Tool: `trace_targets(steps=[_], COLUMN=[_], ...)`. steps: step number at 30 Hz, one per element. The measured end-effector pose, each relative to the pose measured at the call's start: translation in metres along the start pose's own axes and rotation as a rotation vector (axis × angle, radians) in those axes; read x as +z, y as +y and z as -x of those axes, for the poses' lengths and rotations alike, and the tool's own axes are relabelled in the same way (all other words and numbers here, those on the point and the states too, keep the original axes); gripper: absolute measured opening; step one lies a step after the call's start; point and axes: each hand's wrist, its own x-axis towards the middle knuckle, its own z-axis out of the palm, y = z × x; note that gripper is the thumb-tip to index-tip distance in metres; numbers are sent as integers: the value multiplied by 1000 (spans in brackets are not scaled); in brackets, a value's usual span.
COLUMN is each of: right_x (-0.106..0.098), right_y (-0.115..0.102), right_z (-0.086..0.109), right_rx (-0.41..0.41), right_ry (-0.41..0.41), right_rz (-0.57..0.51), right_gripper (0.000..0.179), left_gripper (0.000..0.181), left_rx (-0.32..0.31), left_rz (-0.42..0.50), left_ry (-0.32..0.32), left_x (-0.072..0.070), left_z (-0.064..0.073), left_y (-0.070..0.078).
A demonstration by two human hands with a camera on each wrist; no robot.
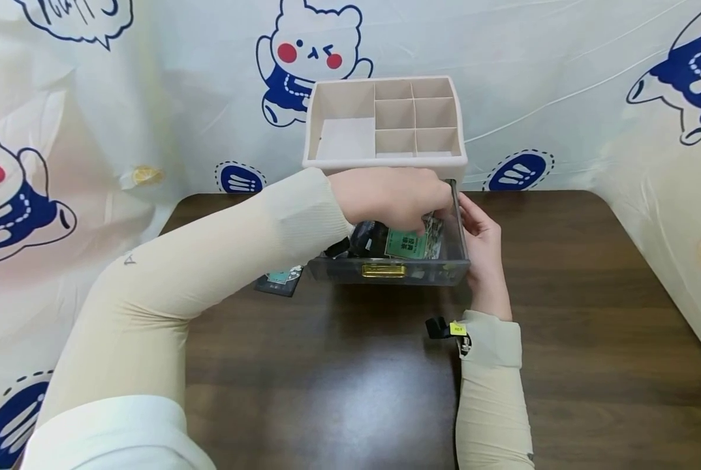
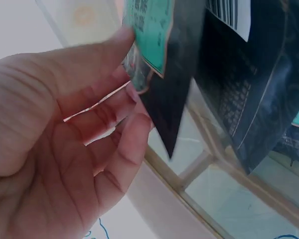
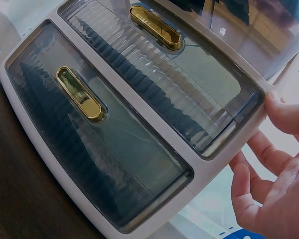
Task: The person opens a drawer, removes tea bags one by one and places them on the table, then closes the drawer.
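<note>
A smoky clear drawer [image 1: 346, 271] with a gold handle [image 1: 384, 270] is pulled out of a white desktop organizer [image 1: 386, 163]. Inside it lie black packets with green labels [image 1: 406, 243]. My left hand [image 1: 394, 196] reaches down into the drawer from above. In the left wrist view its thumb and fingers pinch a black packet with a green label [image 2: 177, 74], and another black packet [image 2: 234, 84] is beside it. My right hand [image 1: 484, 248] touches the right side of the organizer, its thumb at the white frame's edge [image 3: 263, 107] in the right wrist view.
Another dark packet [image 1: 280, 281] lies on the brown table [image 1: 327, 365], left of the drawer. Two closed drawers with gold handles [image 3: 79, 94] show below the pulled-out one. Open compartments [image 1: 394, 114] top the organizer. A printed curtain [image 1: 538, 85] hangs behind.
</note>
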Motion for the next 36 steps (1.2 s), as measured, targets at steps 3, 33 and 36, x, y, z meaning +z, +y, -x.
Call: trace_targets(steps=[3, 33, 36], right_x=[-1, -1, 0], right_y=[1, -1, 0], right_z=[1, -2, -2], right_rx=[7, 3, 2], right_ry=[-13, 2, -1], right_rz=[10, 7, 0], right_gripper=[43, 43, 44], left_gripper=[23, 18, 19], left_rx=[19, 24, -15], left_rz=[38, 255, 262], left_ry=[28, 296, 363], left_x=[-2, -33, -35], left_z=[4, 49, 64], left_y=[0, -28, -36])
